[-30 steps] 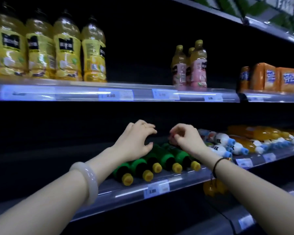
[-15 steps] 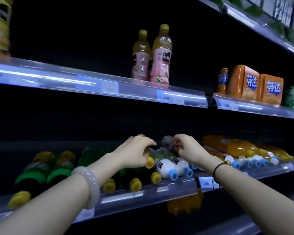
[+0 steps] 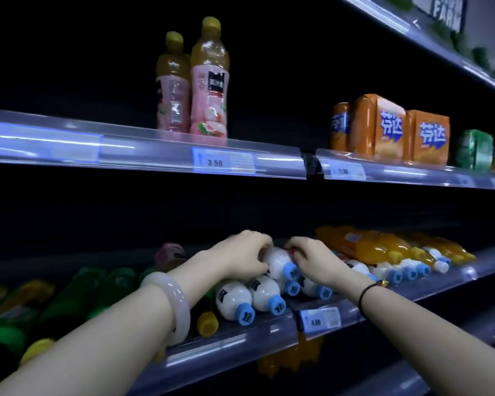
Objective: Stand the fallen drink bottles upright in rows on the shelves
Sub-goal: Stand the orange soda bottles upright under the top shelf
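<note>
Lying sideways, white bottle (image 3: 277,261) sits gripped between left fingers (image 3: 262,247) and right fingers (image 3: 297,244).

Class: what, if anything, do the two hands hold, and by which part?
Both hold the top white blue-capped bottle, lying on its side: the left hand curls round its body, the right hand grips its shoulder beside the cap.

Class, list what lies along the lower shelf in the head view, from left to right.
Fallen green plastic bottles with yellow caps → fallen white plastic bottles with blue caps → fallen orange plastic drink bottles.
</note>
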Demonstrator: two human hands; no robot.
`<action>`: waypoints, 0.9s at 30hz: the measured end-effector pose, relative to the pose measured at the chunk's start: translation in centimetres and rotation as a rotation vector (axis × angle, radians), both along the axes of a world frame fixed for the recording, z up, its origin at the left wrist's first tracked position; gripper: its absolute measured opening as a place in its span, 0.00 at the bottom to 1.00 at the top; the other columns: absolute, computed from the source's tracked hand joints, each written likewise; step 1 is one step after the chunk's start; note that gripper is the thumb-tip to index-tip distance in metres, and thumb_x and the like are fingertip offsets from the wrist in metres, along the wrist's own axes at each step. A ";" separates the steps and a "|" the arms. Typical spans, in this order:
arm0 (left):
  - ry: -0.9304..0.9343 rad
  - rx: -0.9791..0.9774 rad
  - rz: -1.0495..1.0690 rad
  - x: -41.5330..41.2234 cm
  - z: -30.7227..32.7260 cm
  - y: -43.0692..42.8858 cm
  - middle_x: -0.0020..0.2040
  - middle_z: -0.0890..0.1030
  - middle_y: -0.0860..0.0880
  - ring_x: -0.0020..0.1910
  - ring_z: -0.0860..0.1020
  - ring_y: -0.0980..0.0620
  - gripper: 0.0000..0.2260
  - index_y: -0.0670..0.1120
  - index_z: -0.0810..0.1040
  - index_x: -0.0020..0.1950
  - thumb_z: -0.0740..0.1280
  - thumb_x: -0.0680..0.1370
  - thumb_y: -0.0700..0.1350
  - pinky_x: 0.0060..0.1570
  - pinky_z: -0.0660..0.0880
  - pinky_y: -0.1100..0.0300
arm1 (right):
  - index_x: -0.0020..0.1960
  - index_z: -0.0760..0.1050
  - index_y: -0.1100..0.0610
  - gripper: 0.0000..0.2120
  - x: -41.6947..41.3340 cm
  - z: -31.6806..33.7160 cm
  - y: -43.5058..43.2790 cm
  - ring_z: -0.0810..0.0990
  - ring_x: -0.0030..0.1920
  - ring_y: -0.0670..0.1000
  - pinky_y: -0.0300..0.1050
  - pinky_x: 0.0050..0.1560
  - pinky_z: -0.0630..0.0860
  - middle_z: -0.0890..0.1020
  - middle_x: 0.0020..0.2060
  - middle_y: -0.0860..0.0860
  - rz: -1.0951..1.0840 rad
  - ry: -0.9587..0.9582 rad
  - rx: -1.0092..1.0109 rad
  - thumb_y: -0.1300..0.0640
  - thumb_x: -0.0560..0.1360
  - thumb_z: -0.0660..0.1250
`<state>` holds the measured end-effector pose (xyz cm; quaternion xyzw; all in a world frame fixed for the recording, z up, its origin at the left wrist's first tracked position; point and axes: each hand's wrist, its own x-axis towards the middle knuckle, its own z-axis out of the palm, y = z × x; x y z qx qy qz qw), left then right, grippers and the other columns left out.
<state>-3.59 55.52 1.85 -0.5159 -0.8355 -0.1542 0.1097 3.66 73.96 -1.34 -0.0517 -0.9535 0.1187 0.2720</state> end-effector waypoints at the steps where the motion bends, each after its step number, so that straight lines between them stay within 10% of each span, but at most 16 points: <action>1: 0.017 0.009 -0.007 0.2 0.1 1.1 0.57 0.78 0.47 0.55 0.77 0.46 0.18 0.49 0.75 0.61 0.66 0.72 0.46 0.53 0.76 0.49 | 0.62 0.74 0.57 0.16 0.4 -0.1 0.9 0.78 0.55 0.55 0.48 0.54 0.75 0.80 0.58 0.55 -0.015 0.008 0.007 0.64 0.77 0.56; 18: 0.149 0.070 -0.072 4.7 -2.4 23.4 0.73 0.67 0.49 0.70 0.64 0.48 0.30 0.50 0.62 0.74 0.66 0.73 0.45 0.66 0.66 0.51 | 0.64 0.74 0.53 0.29 10.2 2.5 23.1 0.75 0.62 0.56 0.55 0.64 0.69 0.78 0.62 0.52 -0.237 0.057 -0.098 0.73 0.68 0.55; 24: 0.047 0.066 0.053 5.0 -4.0 29.7 0.79 0.50 0.51 0.77 0.50 0.48 0.40 0.59 0.47 0.76 0.68 0.72 0.43 0.70 0.58 0.47 | 0.74 0.61 0.45 0.36 10.5 1.6 30.0 0.71 0.67 0.50 0.33 0.55 0.70 0.71 0.69 0.48 -0.100 -0.179 -0.109 0.71 0.71 0.56; 27: 0.014 0.066 0.133 4.6 -5.2 31.0 0.79 0.44 0.52 0.77 0.44 0.48 0.41 0.62 0.45 0.75 0.67 0.73 0.41 0.70 0.58 0.46 | 0.76 0.52 0.41 0.40 9.5 0.4 32.0 0.67 0.70 0.50 0.47 0.66 0.69 0.65 0.73 0.46 -0.014 -0.279 -0.165 0.64 0.72 0.65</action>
